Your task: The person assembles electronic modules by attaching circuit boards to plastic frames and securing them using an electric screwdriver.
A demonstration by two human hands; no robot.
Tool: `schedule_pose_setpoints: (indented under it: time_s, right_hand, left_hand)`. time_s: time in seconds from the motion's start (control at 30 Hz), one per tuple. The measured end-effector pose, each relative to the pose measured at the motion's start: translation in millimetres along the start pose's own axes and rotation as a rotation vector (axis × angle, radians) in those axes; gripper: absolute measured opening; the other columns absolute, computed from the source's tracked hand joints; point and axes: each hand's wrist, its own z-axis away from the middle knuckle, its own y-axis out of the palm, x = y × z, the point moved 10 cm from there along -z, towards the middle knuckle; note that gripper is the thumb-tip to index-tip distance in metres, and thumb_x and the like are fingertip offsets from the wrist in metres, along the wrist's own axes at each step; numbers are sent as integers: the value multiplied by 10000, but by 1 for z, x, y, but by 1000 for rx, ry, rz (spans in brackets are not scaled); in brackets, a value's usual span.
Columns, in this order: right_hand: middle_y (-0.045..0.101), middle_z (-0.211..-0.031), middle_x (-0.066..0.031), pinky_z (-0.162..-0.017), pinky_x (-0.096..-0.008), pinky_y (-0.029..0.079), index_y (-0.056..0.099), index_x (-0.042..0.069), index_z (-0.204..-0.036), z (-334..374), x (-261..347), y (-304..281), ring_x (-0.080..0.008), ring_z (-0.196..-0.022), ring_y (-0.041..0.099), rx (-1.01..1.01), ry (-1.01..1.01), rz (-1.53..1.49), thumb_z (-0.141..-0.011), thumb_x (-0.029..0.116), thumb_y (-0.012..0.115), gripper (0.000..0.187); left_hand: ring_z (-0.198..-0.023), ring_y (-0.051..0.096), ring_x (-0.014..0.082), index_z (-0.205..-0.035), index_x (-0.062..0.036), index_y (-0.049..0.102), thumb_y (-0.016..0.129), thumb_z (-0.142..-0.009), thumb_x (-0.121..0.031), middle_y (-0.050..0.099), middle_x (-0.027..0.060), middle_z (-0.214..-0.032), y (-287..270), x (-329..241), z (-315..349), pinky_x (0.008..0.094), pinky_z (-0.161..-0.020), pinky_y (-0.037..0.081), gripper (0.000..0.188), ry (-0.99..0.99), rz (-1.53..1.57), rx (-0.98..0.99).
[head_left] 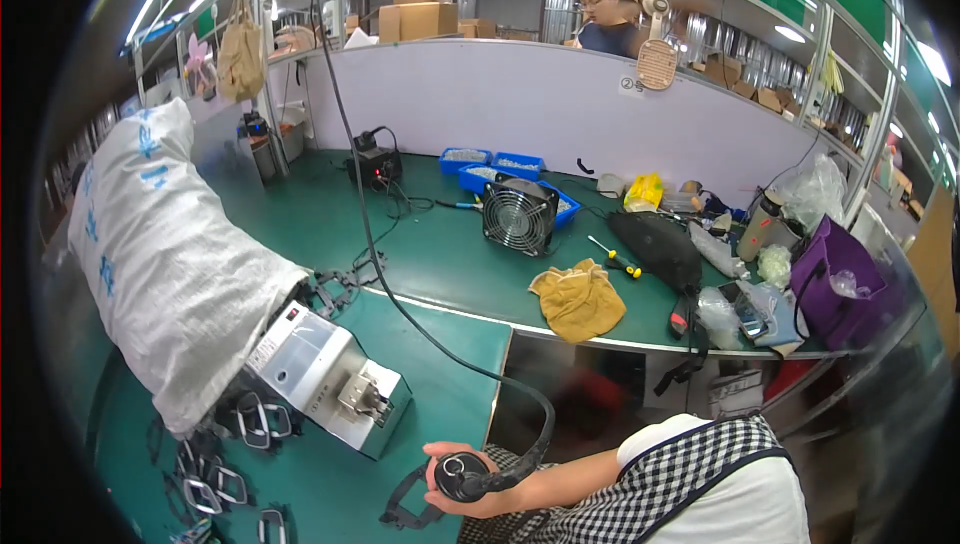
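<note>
My right hand (498, 500) is at the lower middle, its fingers wrapped around a black electric screwdriver (462, 476) seen from its round top end, which has a metal ring. A thick black cord (400, 312) runs from the screwdriver up past the bench to the top of the view. Just beside and below the hand lies a black plastic frame (402, 512), partly covered by it; whether the screwdriver touches it is hidden. My left hand is not in view. A white and grey box-shaped machine (318, 374) with a metal fitting stands to the left.
A big white woven sack (180, 254) leans over the left side, with several black and grey frames (262, 422) below. Farther back stand a fan (520, 216), blue bins (466, 157), a tan cloth (578, 302) and a purple bag (838, 279). Beyond the partition is another person (606, 19).
</note>
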Motion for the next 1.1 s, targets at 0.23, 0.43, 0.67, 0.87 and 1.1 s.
schedule_pose_setpoints:
  time_s: [0.23, 0.43, 0.67, 0.87, 1.1]
  right_hand:
    - [525, -787, -46, -569, -214, 404, 288, 119, -1295, 2, -7, -8, -79, -655, 494, -40, 51, 112, -738, -67, 603, 667]
    - [527, -784, -50, -566, -215, 401, 286, 113, -1293, 5, -7, -7, -80, -648, 492, -36, 59, 106, -734, -79, 601, 670]
    - [535, -783, -60, -566, -235, 406, 290, 111, -1282, 4, -3, -3, -92, -639, 501, 16, 42, 142, -733, -68, 610, 661]
    - [529, -784, -61, -544, -221, 398, 264, 111, -1288, 5, -2, -3, -88, -636, 501, 18, 3, 209, -732, -72, 608, 678]
    - [526, -796, -60, -529, -216, 392, 222, 113, -1302, 10, -2, -2, -79, -611, 491, 39, 3, 265, -737, -69, 604, 707]
  left_hand:
    - [-626, 428, 203, -1055, -34, 419, 652, -702, -424, 437, 116, -811, -21, 9, 17, 329, -496, 329, 575, -66, -55, -34]
    - [-627, 429, 203, -1049, -36, 419, 648, -704, -421, 436, 114, -810, -30, 6, 22, 328, -498, 330, 566, -79, -99, -35]
    - [-628, 429, 202, -1041, -37, 418, 643, -706, -417, 435, 113, -808, -37, -2, 21, 326, -500, 331, 555, -92, -172, -5]
    - [-629, 429, 201, -1035, -38, 418, 639, -708, -414, 434, 111, -807, -35, -8, 15, 325, -501, 332, 545, -88, -220, 41]
    - [-630, 430, 201, -1027, -40, 417, 634, -711, -411, 433, 110, -806, -31, -14, 9, 323, -503, 333, 534, -81, -266, 102]
